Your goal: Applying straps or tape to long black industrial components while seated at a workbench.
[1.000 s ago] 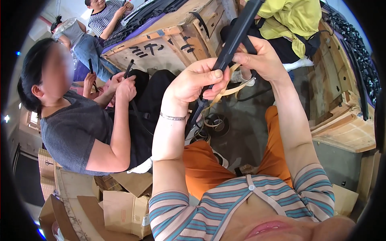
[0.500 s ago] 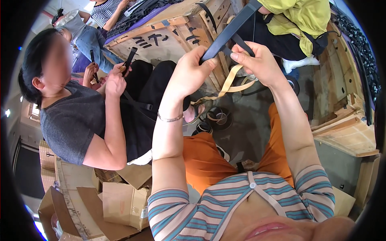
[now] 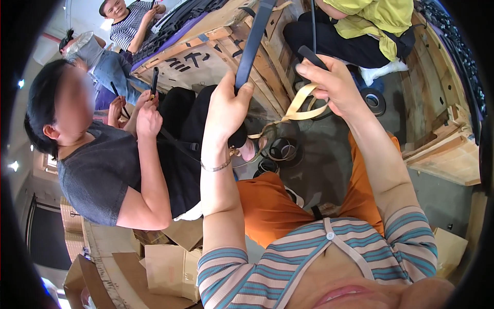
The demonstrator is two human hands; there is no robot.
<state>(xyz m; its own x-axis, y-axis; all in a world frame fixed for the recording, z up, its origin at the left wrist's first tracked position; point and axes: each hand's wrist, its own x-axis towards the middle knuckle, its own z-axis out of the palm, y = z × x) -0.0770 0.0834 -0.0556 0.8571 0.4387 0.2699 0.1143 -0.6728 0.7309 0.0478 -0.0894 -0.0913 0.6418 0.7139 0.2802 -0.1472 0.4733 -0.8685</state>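
Gripping a long dark strip (image 3: 253, 45), the left hand (image 3: 226, 105) is closed; the right hand (image 3: 334, 82) pinches what seems a tan tape (image 3: 301, 105), which could snag or slip.

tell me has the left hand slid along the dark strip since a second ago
Cannot tell: the left hand grips the dark strip, but the head camera itself shifted against the wooden crate.

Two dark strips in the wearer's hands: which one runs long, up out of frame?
The one in the left hand: that long dark strip climbs to the picture's top edge. The short dark strip at the right hand barely clears the fingers.
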